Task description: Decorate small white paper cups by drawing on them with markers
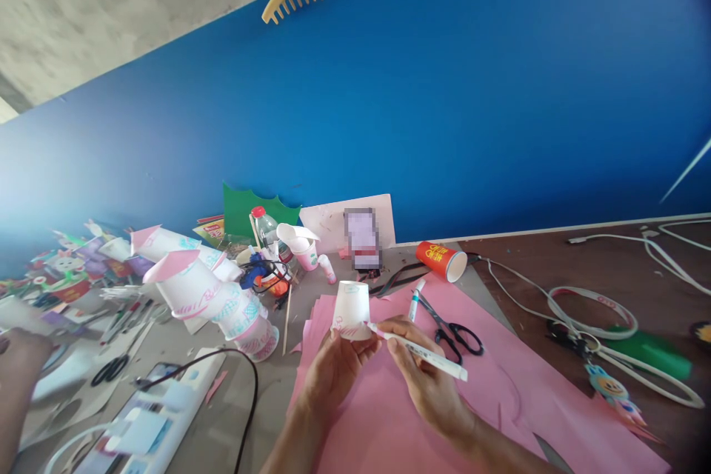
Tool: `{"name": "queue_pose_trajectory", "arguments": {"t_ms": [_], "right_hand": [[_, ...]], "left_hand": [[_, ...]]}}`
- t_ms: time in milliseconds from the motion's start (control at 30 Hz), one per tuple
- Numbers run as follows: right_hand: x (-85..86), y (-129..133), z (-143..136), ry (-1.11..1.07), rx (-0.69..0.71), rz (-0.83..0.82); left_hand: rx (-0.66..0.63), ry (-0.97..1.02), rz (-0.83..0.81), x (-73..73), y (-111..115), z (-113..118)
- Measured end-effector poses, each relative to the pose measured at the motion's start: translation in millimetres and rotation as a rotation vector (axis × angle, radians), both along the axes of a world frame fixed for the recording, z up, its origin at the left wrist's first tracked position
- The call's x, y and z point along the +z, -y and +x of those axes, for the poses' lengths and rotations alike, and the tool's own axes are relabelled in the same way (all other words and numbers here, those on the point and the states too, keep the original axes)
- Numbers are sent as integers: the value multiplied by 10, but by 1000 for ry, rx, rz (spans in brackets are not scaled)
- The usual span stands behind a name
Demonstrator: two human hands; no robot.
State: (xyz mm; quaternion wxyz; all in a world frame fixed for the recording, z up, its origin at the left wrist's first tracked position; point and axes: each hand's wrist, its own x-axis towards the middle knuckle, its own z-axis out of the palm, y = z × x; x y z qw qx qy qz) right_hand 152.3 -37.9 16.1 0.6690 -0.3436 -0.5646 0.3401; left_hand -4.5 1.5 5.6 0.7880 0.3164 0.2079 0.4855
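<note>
My left hand [338, 370] grips a white paper cup [352, 305] near its wider lower rim, the cup standing upside down. Pink marks run along the cup's lower part. Pinched in my right hand [425, 366] is a white marker [427, 357], its tip against or very near the cup's right side by the rim. Beneath both hands lie sheets of pink paper [361, 433]. Black-handled scissors [449, 329] and a second marker with a teal band [414, 301] rest on that paper, just beyond my right hand.
Decorated cups [236, 311] form a leaning stack at left, beside a power strip [172, 407] with a black cable. A red paper cup [441, 261] lies on its side. White cords [589, 311] cross the brown table at right. Another person's arm [19, 378] shows far left.
</note>
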Motion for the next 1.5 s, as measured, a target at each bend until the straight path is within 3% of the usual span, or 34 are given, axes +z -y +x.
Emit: {"name": "queue_pose_trajectory", "arguments": {"t_ms": [800, 1500], "right_hand": [[73, 20, 4, 52, -71, 8], [41, 18, 0, 7, 33, -29]], "left_hand": [[7, -5, 2, 4, 7, 18], [8, -16, 8, 19, 16, 16]]}}
